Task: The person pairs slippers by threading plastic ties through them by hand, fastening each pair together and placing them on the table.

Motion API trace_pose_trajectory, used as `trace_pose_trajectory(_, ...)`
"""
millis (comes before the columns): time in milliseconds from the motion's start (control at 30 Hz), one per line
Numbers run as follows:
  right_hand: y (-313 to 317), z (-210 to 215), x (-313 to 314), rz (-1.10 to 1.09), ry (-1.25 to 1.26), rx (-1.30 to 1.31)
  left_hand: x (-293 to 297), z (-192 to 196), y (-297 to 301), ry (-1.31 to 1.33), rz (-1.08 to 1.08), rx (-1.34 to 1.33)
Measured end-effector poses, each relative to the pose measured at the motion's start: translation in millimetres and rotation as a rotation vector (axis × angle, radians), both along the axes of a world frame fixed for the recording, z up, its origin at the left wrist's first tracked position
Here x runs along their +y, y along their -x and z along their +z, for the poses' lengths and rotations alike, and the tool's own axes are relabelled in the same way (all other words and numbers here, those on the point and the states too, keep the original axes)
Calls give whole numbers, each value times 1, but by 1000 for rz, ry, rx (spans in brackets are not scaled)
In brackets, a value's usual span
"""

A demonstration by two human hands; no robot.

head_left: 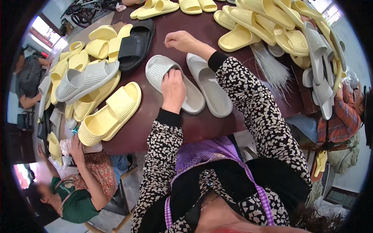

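Note:
Two grey slide slippers lie side by side on the dark red table (128, 145) in front of me. On the left grey slipper (192, 99), my left hand (173, 90) has its fingers curled at the edge of the ribbed strap, gripping it; the fingertips are partly hidden. The right grey slipper (213, 91) lies under my right forearm. Beyond the toes, my right hand (182, 40) is held with its fingers pinched together; whatever may be in them is too small to see. A black slipper (136, 46) rests to the left, against several yellow ones.
Yellow slippers (112, 112) and a grey one (87, 79) are heaped at left. Another pile of yellow slippers (268, 23) stands at far right, beside a bundle of thin white strands (272, 70). Co-workers sit at lower left (81, 194) and right (340, 120).

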State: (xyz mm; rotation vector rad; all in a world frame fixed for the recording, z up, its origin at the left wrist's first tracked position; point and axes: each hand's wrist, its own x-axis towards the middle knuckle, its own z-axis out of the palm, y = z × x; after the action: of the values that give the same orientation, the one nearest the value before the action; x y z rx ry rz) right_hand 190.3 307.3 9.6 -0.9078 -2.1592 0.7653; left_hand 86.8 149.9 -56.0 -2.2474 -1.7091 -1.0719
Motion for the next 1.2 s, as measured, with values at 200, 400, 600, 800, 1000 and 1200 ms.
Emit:
trace_pose_trajectory(200,26,-17,21,234,126,-155,0,5,-5,42,19,-20)
trace_pose_trajectory(400,27,-8,15,287,222,-308,-2,13,-8,85,45,-56)
trace_pose_trajectory(600,22,-10,12,203,57,-418,0,13,-4,102,41,-54)
trace_pose_trajectory(800,12,-27,11,149,-17,-368,-1,10,-1,73,42,-27)
trace_pose_trajectory(1000,-37,-21,-8,-86,294,-56,-11,20,3,58,-106,-221)
trace_pose_trajectory(1200,-63,-3,-73,-81,528,197,-10,53,-7,-289,-218,-542)
